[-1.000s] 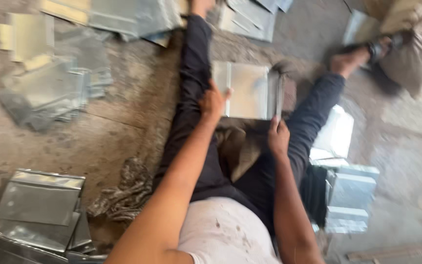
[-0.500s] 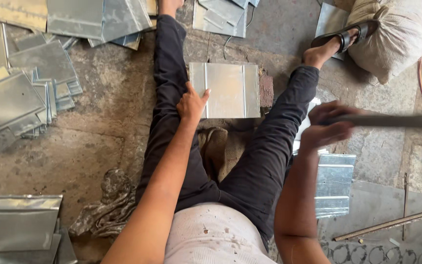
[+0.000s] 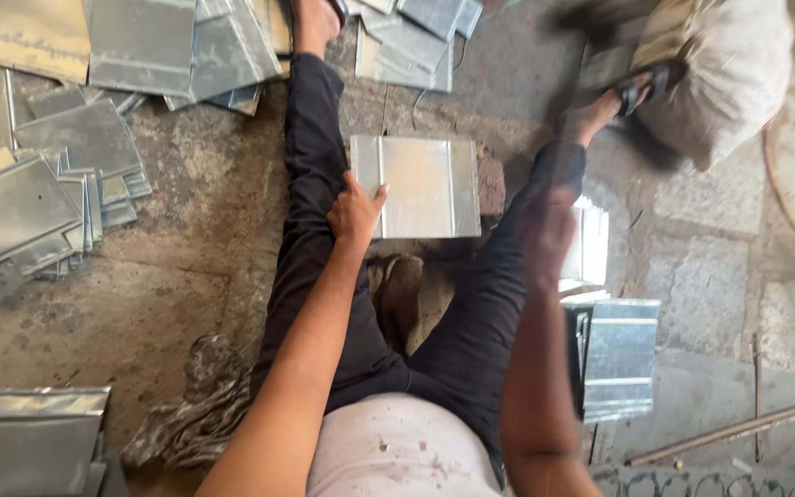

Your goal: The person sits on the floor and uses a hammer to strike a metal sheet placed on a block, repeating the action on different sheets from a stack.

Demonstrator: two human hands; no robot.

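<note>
Left hand [image 3: 356,210] on metal sheet [image 3: 420,187]

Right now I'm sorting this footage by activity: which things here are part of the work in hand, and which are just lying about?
In hand:
left hand, resting on the edge of the metal sheet
brick at that sheet's side
right hand, blurred; whether it holds anything cannot be told

Lying about:
sheet pile
folded sheets
sack
rag
rod
</note>
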